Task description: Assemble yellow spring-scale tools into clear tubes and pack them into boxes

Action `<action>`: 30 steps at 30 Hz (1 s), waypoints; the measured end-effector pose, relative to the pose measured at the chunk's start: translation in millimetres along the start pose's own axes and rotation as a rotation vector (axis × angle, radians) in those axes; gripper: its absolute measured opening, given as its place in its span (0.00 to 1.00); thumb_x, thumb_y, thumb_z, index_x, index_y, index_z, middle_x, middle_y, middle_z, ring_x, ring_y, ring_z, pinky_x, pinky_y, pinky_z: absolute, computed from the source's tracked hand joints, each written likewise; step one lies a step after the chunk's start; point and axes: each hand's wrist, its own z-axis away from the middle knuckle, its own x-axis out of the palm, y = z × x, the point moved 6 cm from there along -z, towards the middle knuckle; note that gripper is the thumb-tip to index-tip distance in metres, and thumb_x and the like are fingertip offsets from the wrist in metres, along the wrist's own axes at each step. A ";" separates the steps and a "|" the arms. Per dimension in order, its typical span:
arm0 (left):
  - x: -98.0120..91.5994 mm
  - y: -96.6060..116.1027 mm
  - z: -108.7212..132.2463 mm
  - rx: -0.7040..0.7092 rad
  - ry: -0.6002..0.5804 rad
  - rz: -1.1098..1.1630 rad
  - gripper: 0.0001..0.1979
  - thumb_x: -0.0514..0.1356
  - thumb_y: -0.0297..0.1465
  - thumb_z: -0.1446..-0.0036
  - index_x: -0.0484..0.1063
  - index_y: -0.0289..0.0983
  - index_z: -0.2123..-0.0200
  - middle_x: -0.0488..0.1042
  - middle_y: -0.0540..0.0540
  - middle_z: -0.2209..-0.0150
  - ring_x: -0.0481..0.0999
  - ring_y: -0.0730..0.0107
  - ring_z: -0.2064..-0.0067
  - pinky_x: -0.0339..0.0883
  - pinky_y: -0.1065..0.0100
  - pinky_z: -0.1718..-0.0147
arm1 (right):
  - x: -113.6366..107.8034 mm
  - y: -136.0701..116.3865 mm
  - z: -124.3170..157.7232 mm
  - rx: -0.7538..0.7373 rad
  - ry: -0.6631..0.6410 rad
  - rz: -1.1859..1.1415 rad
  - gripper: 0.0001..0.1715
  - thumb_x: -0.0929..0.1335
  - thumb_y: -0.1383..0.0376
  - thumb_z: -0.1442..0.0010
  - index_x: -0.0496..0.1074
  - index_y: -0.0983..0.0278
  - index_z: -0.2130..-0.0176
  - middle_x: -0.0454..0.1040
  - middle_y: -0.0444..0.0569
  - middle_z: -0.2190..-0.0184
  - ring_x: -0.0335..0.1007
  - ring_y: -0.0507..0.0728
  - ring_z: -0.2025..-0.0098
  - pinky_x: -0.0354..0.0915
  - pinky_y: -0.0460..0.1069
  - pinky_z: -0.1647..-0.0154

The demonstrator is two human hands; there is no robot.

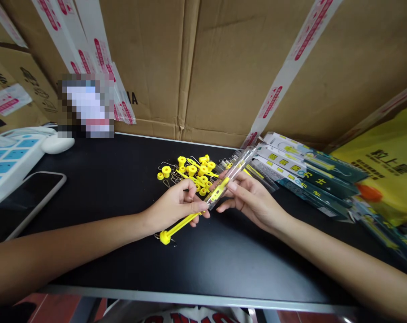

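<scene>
Between my hands, a clear plastic tube (241, 162) slants up to the right. A yellow plastic rod (183, 224) with a round cap and metal hook at its lower end reaches partly into the tube's near end. My left hand (178, 202) pinches the rod close to the tube's mouth. Around the tube's middle, the fingers and thumb of my right hand (252, 195) are closed. Just behind them on the black table lies a pile of yellow caps (192, 170) with rods and bent wire hooks. More clear tubes (262, 177) lie partly hidden behind my right hand.
Printed cardboard packages (304, 168) are stacked at the right beside a yellow bag (388, 161). A phone (28, 202) and a white power strip (13, 157) lie at the left. Large cardboard boxes (223, 67) stand along the table's (123, 260) back edge.
</scene>
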 end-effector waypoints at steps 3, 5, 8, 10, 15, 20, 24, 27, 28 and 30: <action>-1.1 0.8 -0.7 -0.020 0.022 0.005 0.21 0.67 0.37 0.49 0.54 0.38 0.73 0.73 0.51 0.76 0.78 0.70 0.70 0.68 0.73 0.76 | -1.0 -0.5 -0.6 -0.024 0.008 -0.001 0.13 0.71 0.59 0.42 0.66 0.60 0.60 0.76 0.45 0.62 0.76 0.52 0.65 0.77 0.48 0.69; -1.5 2.2 -0.9 -0.034 0.019 0.002 0.19 0.66 0.35 0.48 0.55 0.38 0.73 0.76 0.49 0.73 0.77 0.74 0.71 0.70 0.72 0.73 | -2.7 -1.8 -1.3 -0.033 0.021 0.005 0.13 0.71 0.60 0.42 0.65 0.60 0.60 0.74 0.44 0.63 0.76 0.52 0.65 0.77 0.48 0.69; -0.8 5.3 -0.9 -0.054 -0.011 0.031 0.16 0.66 0.30 0.48 0.57 0.37 0.72 0.79 0.45 0.68 0.77 0.77 0.71 0.71 0.70 0.67 | -6.6 -4.6 -2.9 -0.042 0.055 0.034 0.14 0.72 0.59 0.42 0.65 0.60 0.62 0.73 0.43 0.65 0.74 0.51 0.66 0.77 0.48 0.69; -0.1 7.7 -0.9 -0.054 -0.034 0.058 0.16 0.66 0.27 0.50 0.57 0.37 0.72 0.79 0.44 0.65 0.78 0.75 0.67 0.70 0.70 0.64 | -9.2 -6.2 -3.9 -0.047 0.078 0.059 0.14 0.72 0.58 0.43 0.65 0.60 0.62 0.72 0.43 0.66 0.74 0.51 0.66 0.78 0.48 0.69; -3.7 6.5 -1.9 -0.040 -0.017 -0.017 0.15 0.66 0.25 0.50 0.58 0.36 0.72 0.76 0.48 0.67 0.80 0.70 0.62 0.70 0.68 0.60 | -10.3 -6.9 -4.0 -0.064 0.072 0.074 0.13 0.71 0.58 0.42 0.65 0.60 0.61 0.73 0.44 0.64 0.75 0.52 0.65 0.77 0.48 0.69; -9.7 2.1 -1.4 -0.044 0.034 -0.164 0.16 0.66 0.29 0.49 0.57 0.37 0.70 0.77 0.48 0.65 0.79 0.72 0.71 0.71 0.67 0.66 | -9.2 -5.9 -2.4 -0.080 0.042 0.109 0.12 0.70 0.59 0.40 0.70 0.60 0.56 0.72 0.47 0.60 0.73 0.52 0.62 0.77 0.48 0.67; -14.2 9.8 2.5 0.014 0.074 -0.532 0.10 0.63 0.36 0.45 0.69 0.36 0.68 0.76 0.49 0.76 0.75 0.72 0.74 0.65 0.72 0.72 | -9.3 -9.1 -1.0 -0.106 0.040 0.100 0.13 0.69 0.58 0.40 0.71 0.60 0.55 0.72 0.48 0.59 0.73 0.53 0.60 0.78 0.49 0.65; -13.1 12.4 4.7 0.044 0.048 -0.659 0.15 0.61 0.41 0.43 0.73 0.35 0.74 0.74 0.49 0.79 0.71 0.75 0.76 0.60 0.74 0.76 | -7.1 -11.7 0.7 -0.142 0.034 0.120 0.12 0.69 0.58 0.39 0.70 0.59 0.57 0.72 0.48 0.59 0.73 0.54 0.59 0.78 0.51 0.63; -12.6 11.9 4.8 0.044 0.042 -0.632 0.15 0.61 0.41 0.43 0.73 0.35 0.75 0.74 0.50 0.79 0.70 0.76 0.77 0.59 0.75 0.77 | -5.6 -11.2 1.2 -0.143 0.024 0.128 0.11 0.69 0.58 0.39 0.69 0.59 0.57 0.73 0.48 0.58 0.74 0.54 0.59 0.77 0.51 0.63; -12.0 9.8 4.3 0.033 0.044 -0.538 0.14 0.61 0.40 0.44 0.73 0.35 0.74 0.72 0.52 0.80 0.68 0.77 0.78 0.57 0.75 0.78 | -1.0 -7.7 2.0 -0.123 -0.016 0.125 0.12 0.69 0.58 0.39 0.67 0.59 0.57 0.74 0.48 0.58 0.75 0.54 0.59 0.77 0.52 0.62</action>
